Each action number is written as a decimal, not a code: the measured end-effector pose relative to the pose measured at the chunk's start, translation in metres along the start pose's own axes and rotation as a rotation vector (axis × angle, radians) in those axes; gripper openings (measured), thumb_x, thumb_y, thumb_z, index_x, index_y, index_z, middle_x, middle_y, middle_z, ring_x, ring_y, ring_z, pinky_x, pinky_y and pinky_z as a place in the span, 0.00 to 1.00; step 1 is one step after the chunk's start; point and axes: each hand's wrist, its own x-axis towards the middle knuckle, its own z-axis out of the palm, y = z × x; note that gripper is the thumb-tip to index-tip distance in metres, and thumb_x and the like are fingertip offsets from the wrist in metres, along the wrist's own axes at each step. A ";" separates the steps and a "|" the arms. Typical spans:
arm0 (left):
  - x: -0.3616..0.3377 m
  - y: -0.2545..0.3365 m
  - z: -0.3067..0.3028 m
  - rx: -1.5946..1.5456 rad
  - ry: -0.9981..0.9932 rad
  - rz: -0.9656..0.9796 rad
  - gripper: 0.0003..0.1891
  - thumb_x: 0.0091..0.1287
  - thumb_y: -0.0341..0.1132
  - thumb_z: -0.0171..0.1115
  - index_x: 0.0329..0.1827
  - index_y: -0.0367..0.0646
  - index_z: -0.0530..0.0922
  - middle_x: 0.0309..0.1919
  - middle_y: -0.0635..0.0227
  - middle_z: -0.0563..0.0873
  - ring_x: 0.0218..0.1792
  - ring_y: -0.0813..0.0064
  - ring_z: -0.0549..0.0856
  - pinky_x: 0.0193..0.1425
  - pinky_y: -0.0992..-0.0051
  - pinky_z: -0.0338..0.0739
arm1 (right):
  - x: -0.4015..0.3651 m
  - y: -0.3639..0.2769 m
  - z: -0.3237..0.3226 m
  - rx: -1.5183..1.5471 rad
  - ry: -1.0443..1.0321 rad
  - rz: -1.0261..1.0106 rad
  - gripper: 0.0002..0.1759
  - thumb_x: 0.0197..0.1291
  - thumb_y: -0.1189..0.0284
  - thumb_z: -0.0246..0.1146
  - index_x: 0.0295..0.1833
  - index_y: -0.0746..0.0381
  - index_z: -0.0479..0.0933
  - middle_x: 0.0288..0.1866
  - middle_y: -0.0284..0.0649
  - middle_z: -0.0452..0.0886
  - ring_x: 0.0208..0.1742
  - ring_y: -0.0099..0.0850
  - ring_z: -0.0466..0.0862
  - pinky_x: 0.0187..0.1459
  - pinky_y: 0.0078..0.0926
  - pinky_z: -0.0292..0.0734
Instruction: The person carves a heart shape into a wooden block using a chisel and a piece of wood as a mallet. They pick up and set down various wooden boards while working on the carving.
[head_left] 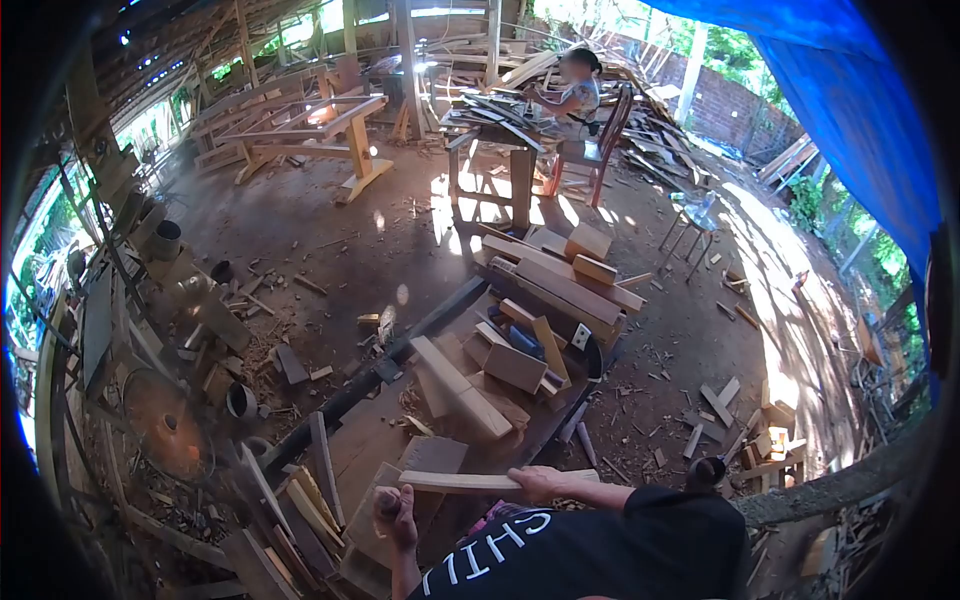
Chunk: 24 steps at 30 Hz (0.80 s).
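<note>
Wooden slat (460,482): lies flat across the near end of the table (370,440), in front of stacked offcut blocks (470,385). Right hand (540,484): closed over the slat's end. Left hand (395,512): fist wrapped round a dark object (386,497), too small to identify.

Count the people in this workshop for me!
2. One wears the camera, black shirt at the bottom edge; another person sits by the far table. More may be hidden behind wood piles.
</note>
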 end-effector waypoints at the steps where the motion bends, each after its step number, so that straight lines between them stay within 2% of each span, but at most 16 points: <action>1: 0.001 -0.001 0.003 0.006 0.004 0.003 0.16 0.67 0.30 0.70 0.30 0.47 0.68 0.26 0.81 0.66 0.27 0.86 0.66 0.35 0.83 0.63 | 0.005 0.004 0.002 0.007 0.009 -0.024 0.18 0.61 0.66 0.61 0.54 0.59 0.72 0.42 0.55 0.82 0.49 0.54 0.83 0.49 0.50 0.77; 4: -0.003 -0.007 0.007 0.025 0.014 -0.033 0.16 0.67 0.29 0.70 0.30 0.47 0.68 0.26 0.80 0.66 0.28 0.86 0.67 0.35 0.83 0.65 | 0.017 0.012 0.008 0.017 -0.011 -0.043 0.19 0.59 0.68 0.62 0.55 0.60 0.71 0.42 0.55 0.82 0.49 0.54 0.83 0.49 0.50 0.77; 6: -0.004 -0.014 0.011 0.077 0.020 0.051 0.14 0.68 0.32 0.70 0.30 0.48 0.70 0.27 0.81 0.69 0.30 0.86 0.70 0.36 0.82 0.66 | 0.022 0.016 0.010 0.017 -0.033 -0.058 0.20 0.58 0.69 0.63 0.55 0.60 0.71 0.42 0.54 0.82 0.49 0.54 0.83 0.48 0.51 0.77; 10: -0.009 -0.014 0.026 0.091 0.018 0.046 0.15 0.67 0.31 0.71 0.30 0.47 0.70 0.27 0.80 0.68 0.30 0.86 0.69 0.36 0.82 0.65 | 0.026 0.012 0.000 0.051 -0.075 -0.082 0.24 0.57 0.65 0.68 0.56 0.60 0.69 0.43 0.54 0.83 0.49 0.54 0.84 0.48 0.50 0.77; 12: -0.012 -0.005 0.035 0.183 0.005 0.137 0.17 0.65 0.28 0.72 0.28 0.45 0.67 0.26 0.78 0.67 0.28 0.85 0.67 0.34 0.81 0.65 | 0.029 0.010 -0.001 0.077 -0.108 -0.086 0.26 0.56 0.63 0.69 0.56 0.59 0.69 0.43 0.54 0.83 0.50 0.54 0.84 0.49 0.50 0.78; 14: -0.012 -0.003 0.037 0.171 0.006 0.129 0.18 0.64 0.28 0.72 0.28 0.45 0.67 0.25 0.77 0.67 0.28 0.84 0.67 0.33 0.81 0.64 | 0.035 0.012 0.000 0.086 -0.117 -0.095 0.29 0.56 0.58 0.71 0.57 0.59 0.68 0.43 0.54 0.83 0.50 0.54 0.84 0.49 0.50 0.78; 19: -0.009 -0.009 0.041 0.178 0.052 0.189 0.18 0.63 0.27 0.72 0.27 0.45 0.66 0.24 0.77 0.66 0.26 0.84 0.66 0.31 0.80 0.63 | 0.043 0.012 -0.007 0.088 -0.152 -0.096 0.31 0.56 0.54 0.71 0.58 0.59 0.67 0.44 0.55 0.83 0.50 0.54 0.84 0.50 0.50 0.78; 22: -0.012 -0.006 0.041 0.162 0.069 0.145 0.18 0.63 0.26 0.72 0.27 0.45 0.66 0.23 0.78 0.66 0.25 0.83 0.65 0.30 0.80 0.62 | 0.047 0.016 -0.004 0.083 -0.168 -0.090 0.32 0.56 0.53 0.70 0.58 0.59 0.67 0.45 0.55 0.83 0.51 0.54 0.84 0.51 0.50 0.78; 24: -0.008 -0.009 0.045 0.174 0.056 0.203 0.18 0.62 0.26 0.72 0.27 0.45 0.66 0.22 0.79 0.66 0.24 0.83 0.65 0.30 0.80 0.63 | 0.047 0.016 -0.006 0.079 -0.163 -0.092 0.33 0.55 0.53 0.71 0.58 0.59 0.67 0.45 0.55 0.84 0.51 0.54 0.84 0.51 0.51 0.79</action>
